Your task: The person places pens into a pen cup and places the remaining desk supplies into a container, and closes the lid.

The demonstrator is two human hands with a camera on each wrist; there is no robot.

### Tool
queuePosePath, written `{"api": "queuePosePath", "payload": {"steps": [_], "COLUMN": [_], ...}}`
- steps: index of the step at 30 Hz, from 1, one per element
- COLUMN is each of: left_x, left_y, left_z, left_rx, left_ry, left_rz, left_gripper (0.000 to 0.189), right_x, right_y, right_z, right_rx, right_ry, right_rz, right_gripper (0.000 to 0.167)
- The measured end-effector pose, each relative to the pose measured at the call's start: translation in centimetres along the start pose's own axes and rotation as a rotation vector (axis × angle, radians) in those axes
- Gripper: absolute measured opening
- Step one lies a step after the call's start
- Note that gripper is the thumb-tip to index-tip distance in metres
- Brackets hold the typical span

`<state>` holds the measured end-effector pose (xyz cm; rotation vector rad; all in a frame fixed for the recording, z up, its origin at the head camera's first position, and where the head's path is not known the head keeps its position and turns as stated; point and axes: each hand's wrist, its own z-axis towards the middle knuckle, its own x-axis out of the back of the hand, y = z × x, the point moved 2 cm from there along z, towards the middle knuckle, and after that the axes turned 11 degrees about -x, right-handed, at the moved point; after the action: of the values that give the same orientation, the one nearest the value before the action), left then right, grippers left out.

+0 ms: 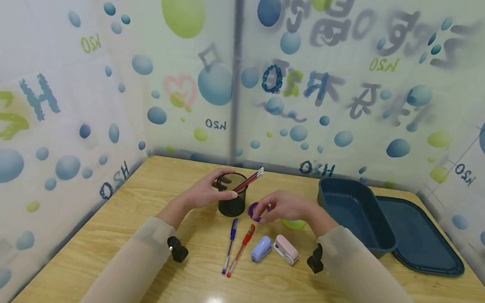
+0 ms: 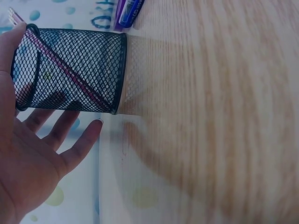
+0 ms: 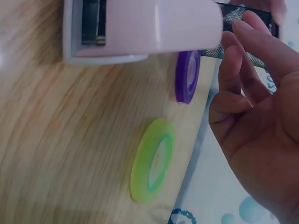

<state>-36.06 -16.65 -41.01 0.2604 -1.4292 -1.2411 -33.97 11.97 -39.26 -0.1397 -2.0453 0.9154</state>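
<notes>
My left hand [image 1: 210, 189] holds a black mesh pen holder [image 1: 232, 206] near its rim, thumb in front and fingers behind. Red-striped pencils [image 1: 248, 180] with white ends lean inside it. In the left wrist view the pen holder [image 2: 77, 70] stands on the wood, the hand's outer fingers spread beside it. Over a purple tape roll [image 1: 253, 212], my right hand [image 1: 285, 206] hovers with loosely bent fingers and nothing seen between them. Its wrist view shows the purple roll [image 3: 188, 77] lying flat, apart from the fingers. A yellow-green tape roll [image 1: 294, 223] is partly hidden below that hand.
Nearer me lie a blue pen [image 1: 231, 242], a red pen [image 1: 242, 248], a lavender stapler [image 1: 262, 249] and a pink stapler [image 1: 286, 249]. A dark blue bin [image 1: 356, 214] and a matching flat lid or tray [image 1: 427, 237] occupy the right. Printed curtains surround the wooden table [image 1: 132, 219].
</notes>
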Motion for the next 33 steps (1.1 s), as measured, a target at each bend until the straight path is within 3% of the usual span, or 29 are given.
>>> {"api": "queuePosePath", "payload": {"steps": [14,22,33], "left_x": [0.1,0.2,0.2], "left_y": [-0.4,-0.4,-0.5], "left_z": [0.4,0.6,0.4], "left_rx": [-0.005,-0.015,0.0], "left_ry": [-0.005,-0.005,-0.002], "left_rz": [0.01,0.01,0.014], "left_gripper": [0.08,0.082,0.078], "right_x": [-1.3,-1.6,-2.0], "right_y": [-1.4,-1.5,-0.8], "right_z": [2.9,2.5,2.4], "right_rx": [0.05,0.057,0.041], "right_ry": [-0.135,-0.192,-0.187], "right_rz": [-0.101,-0.141,-0.177], "right_gripper": [0.019,0.02,0.019]}}
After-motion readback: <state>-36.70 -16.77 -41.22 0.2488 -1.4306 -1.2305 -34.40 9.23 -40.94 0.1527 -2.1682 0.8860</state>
